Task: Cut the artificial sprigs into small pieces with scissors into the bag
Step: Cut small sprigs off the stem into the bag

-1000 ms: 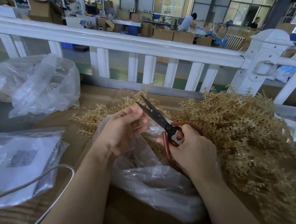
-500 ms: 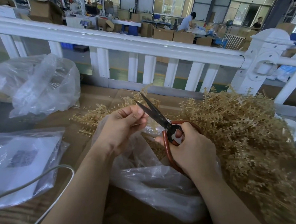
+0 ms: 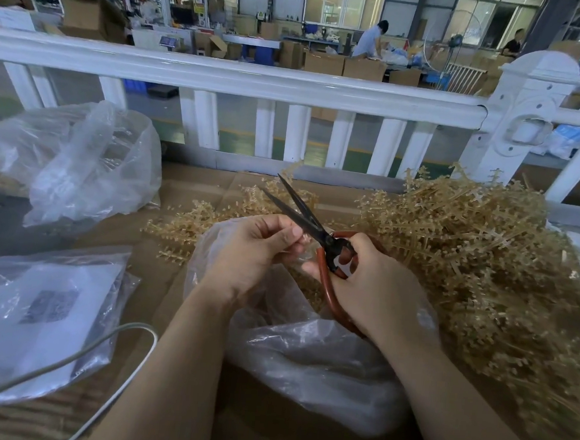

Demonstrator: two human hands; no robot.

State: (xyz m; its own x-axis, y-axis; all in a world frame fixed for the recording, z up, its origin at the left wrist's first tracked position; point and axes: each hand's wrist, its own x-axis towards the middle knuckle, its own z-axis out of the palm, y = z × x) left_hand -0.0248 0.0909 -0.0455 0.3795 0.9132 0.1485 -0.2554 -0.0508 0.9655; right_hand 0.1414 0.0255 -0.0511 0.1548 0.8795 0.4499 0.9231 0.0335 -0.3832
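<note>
tan plastic sprigs [image 3: 478, 253], thin-stemmed and studded with tiny nubs, lie heaped on the right of the cardboard-covered surface [image 3: 194, 192], with a smaller scatter behind the hands. the right hand [image 3: 376, 287] has its fingers curled through the reddish-brown looped handles of the scissors [image 3: 315, 232], whose dark, matte, pointed blades stand apart in a narrow v aimed up and away. the left hand [image 3: 248, 251] pinches something small between thumb and fingertips just beside the lower blade (too small to tell whether it is a sprig piece). both hands sit over the crinkled clear bag [image 3: 306, 358], which holds some tan cuttings. at left lie a puffed clear bag [image 3: 89, 168] and a flat clear pouch [image 3: 34, 318] with a white sheet bearing a blurred dark square, its print unreadable. a pale cable [image 3: 66, 362] curves across it. a glossy white railing [image 3: 243, 79] runs behind.
</note>
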